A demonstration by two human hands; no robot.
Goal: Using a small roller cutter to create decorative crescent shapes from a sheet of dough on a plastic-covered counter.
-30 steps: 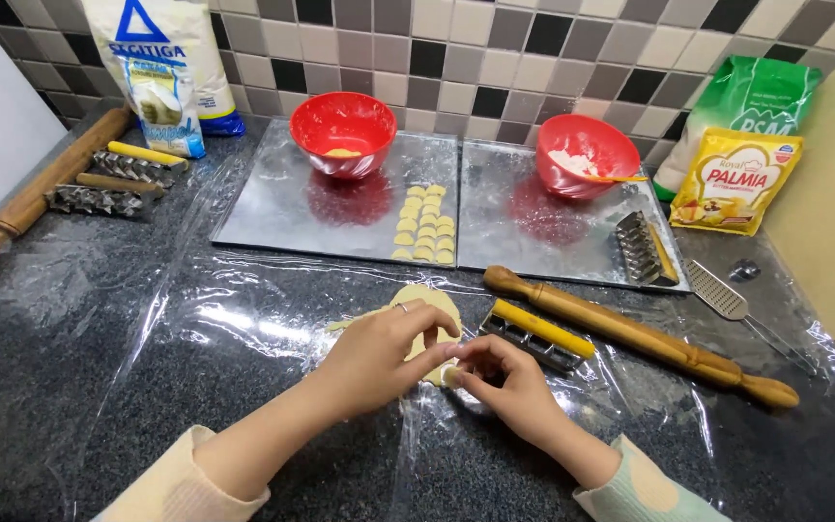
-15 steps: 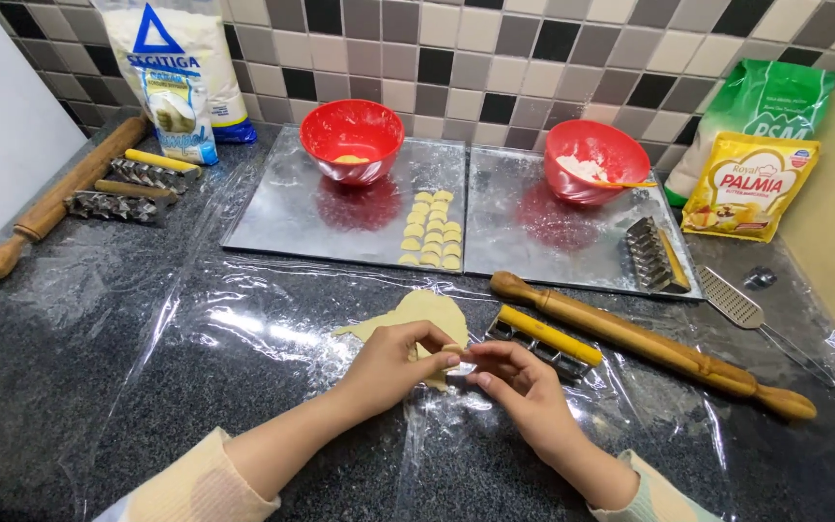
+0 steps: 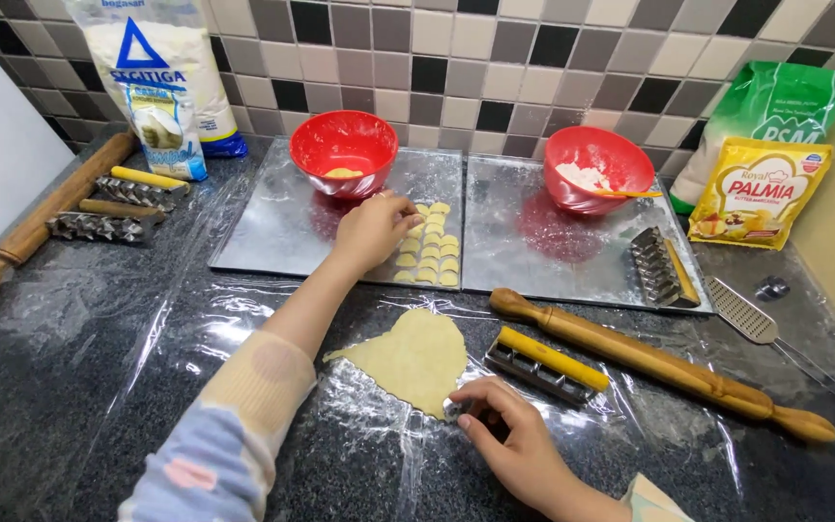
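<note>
Pale yellow dough (image 3: 417, 358), rolled flat into a ragged sheet, lies on clear plastic film (image 3: 147, 329) spread over the dark speckled counter, in front of two metal baking trays set side by side. The left hand (image 3: 374, 230) reaches over the left tray (image 3: 282, 227), fingers curled loosely down at the top of the rows of small cut dough pieces (image 3: 427, 246) along that tray's right edge; whether it pinches one I cannot tell. The right hand (image 3: 504, 435) rests near the dough sheet's lower tip, fingers bent narrow around a small metal cutter (image 3: 453, 406) that is barely visible. Just right of the dough lies a toothed metal cutter with a yellow handle (image 3: 543, 365), and beyond it a wooden rolling pin (image 3: 659, 362) slants across the film. A red bowl (image 3: 343, 150) sits at the back of the left tray; a second red bowl (image 3: 596, 166) holding white stuff sits on the right tray (image 3: 553, 251). At back left, against the checked tile wall, stands a tall white flour bag (image 3: 152, 72) with a blue triangle mark. At back right a green bag (image 3: 775, 106) leans behind a yellow pouch (image 3: 761, 193) with a red label. More cutters and another rolling pin (image 3: 41, 217) lie at far left.
</note>
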